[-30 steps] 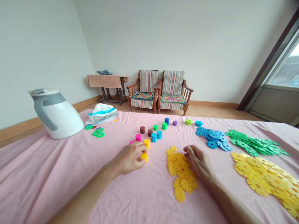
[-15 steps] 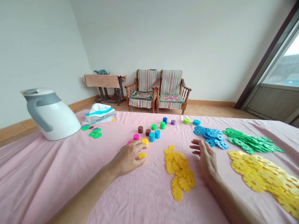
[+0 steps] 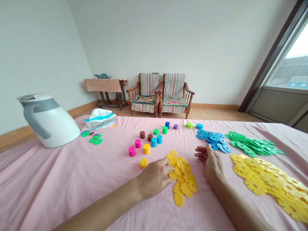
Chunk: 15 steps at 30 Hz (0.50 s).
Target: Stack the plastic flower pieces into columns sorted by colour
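Observation:
My left hand is at the left edge of a small pile of yellow flower-shaped discs, its fingertips touching the pieces and its thumb apart from the fingers. Just left of it stands a short stack of yellow discs, and a taller yellow stack is behind that. My right hand hovers or rests right of the small pile, fingers loosely bent, with nothing visible in it. Close beyond its fingertips lies a heap of blue discs. Pink stacks stand farther left.
A large yellow heap and a green heap spread at the right. Brown, light-blue and green stacks stand mid-table. At left are a white jug, a tissue pack and loose green discs.
My left hand has moved right and nearer, from the short yellow stack to the small yellow pile. The pink and yellow stacks it covered now show. My right hand has barely moved.

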Each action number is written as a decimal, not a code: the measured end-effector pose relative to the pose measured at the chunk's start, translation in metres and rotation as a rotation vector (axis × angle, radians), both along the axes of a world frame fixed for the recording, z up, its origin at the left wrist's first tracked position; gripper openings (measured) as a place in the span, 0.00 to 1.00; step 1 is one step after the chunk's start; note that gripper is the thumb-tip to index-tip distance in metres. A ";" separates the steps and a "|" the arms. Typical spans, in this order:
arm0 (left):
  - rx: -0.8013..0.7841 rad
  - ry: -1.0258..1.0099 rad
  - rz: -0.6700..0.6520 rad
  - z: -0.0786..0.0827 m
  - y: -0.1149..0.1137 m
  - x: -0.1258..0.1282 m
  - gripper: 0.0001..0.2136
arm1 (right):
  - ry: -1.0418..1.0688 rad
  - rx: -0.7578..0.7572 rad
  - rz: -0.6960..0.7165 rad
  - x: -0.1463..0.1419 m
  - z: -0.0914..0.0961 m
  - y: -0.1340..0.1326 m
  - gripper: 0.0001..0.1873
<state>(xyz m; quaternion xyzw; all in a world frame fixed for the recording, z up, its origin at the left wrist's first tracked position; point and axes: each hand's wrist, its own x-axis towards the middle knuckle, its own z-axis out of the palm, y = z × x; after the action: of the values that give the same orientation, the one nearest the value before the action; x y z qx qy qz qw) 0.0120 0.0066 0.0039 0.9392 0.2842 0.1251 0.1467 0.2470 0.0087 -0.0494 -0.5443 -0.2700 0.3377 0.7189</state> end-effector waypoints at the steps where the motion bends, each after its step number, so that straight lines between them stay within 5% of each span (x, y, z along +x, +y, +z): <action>1: 0.009 0.022 -0.018 0.000 0.001 0.001 0.11 | -0.008 -0.002 0.001 0.000 0.000 0.000 0.23; 15: 0.091 0.083 -0.043 0.010 0.002 0.009 0.04 | -0.116 -0.020 0.037 -0.004 0.006 -0.004 0.25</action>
<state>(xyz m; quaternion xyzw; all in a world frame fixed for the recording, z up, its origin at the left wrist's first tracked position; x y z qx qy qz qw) 0.0209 0.0090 0.0136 0.9551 0.2640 0.0955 0.0945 0.2427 0.0048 -0.0430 -0.5652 -0.3175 0.3215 0.6902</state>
